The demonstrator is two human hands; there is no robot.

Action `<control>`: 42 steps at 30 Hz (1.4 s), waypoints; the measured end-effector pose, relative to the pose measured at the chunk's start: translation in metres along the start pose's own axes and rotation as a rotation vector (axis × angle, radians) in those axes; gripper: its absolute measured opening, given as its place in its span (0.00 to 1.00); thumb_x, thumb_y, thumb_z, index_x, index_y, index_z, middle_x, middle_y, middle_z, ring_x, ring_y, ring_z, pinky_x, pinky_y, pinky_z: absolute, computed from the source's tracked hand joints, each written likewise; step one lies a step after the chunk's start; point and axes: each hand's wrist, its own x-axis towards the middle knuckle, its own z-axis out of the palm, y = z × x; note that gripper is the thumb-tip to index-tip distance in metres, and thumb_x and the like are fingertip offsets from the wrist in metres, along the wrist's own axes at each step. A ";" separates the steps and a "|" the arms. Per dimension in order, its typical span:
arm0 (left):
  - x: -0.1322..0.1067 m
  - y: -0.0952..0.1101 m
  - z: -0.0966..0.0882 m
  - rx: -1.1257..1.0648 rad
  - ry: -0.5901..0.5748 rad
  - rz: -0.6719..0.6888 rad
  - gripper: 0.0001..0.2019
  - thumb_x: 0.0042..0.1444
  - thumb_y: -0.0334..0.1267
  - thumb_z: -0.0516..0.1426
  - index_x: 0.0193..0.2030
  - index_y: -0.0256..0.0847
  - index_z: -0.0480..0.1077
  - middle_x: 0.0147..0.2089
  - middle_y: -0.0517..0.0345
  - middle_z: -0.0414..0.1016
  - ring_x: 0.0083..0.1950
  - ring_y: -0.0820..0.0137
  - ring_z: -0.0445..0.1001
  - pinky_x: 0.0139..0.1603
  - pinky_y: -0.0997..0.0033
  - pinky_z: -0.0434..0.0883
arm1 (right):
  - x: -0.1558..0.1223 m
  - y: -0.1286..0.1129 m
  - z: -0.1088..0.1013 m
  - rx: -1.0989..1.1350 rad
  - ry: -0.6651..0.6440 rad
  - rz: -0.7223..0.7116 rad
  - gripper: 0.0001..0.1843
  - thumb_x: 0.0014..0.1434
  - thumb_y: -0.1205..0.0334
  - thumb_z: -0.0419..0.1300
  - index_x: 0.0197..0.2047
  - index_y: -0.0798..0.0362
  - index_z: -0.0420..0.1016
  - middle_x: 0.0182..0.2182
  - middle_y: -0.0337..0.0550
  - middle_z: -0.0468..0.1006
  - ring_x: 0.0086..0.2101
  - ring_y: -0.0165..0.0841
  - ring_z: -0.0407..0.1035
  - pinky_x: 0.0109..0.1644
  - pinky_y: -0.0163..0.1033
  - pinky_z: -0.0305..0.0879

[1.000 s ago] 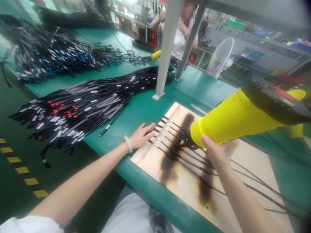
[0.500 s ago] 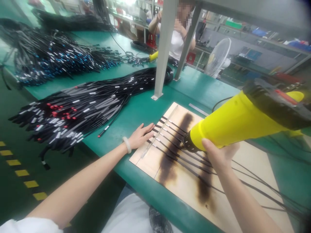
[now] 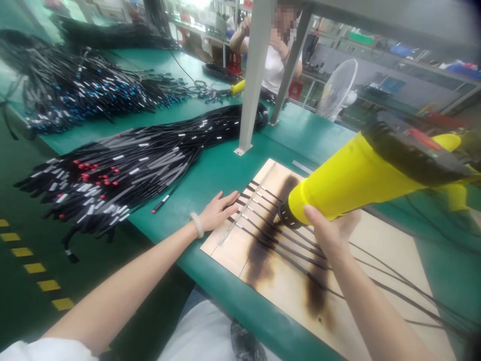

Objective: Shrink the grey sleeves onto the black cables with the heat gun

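Observation:
A yellow heat gun [image 3: 349,178] with a black nozzle is in my right hand [image 3: 332,233], whose fingers wrap round its body. Its nozzle points down and left, close above several black cables [image 3: 287,256] laid side by side on a wooden board [image 3: 289,298]. Dark scorch marks cross the board under the cables. My left hand [image 3: 218,214], a pale bangle at its wrist, lies flat with fingers stretched out over the cable ends at the board's left edge. Beside the fingertips, a thin clear strip [image 3: 246,204] runs across the cables.
On the green table [image 3: 210,175], a large bundle of black cables [image 3: 150,155] with red and white ends lies left. Another bundle with blue ends [image 3: 101,90] is behind it. Grey metal posts [image 3: 251,75] rise ahead. Farther back are a person [image 3: 276,65] and a white fan [image 3: 338,87].
My right hand and the heat gun have shifted a little left and away from me along the cables. My left hand has stayed in place.

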 end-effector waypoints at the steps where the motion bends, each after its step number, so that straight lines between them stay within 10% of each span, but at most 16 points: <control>1: 0.000 0.000 0.000 -0.001 0.002 -0.001 0.39 0.57 0.59 0.36 0.65 0.28 0.47 0.66 0.50 0.51 0.68 0.65 0.47 0.69 0.58 0.34 | 0.000 -0.001 0.000 -0.012 -0.002 0.006 0.20 0.34 0.57 0.70 0.31 0.58 0.72 0.29 0.45 0.73 0.31 0.38 0.71 0.38 0.45 0.72; 42: -0.002 -0.006 0.004 -0.045 0.023 0.036 0.38 0.57 0.59 0.39 0.66 0.32 0.46 0.65 0.48 0.52 0.66 0.66 0.51 0.68 0.57 0.34 | 0.009 0.015 0.002 0.028 0.052 0.007 0.30 0.32 0.61 0.71 0.42 0.61 0.73 0.37 0.51 0.74 0.34 0.40 0.72 0.36 0.42 0.72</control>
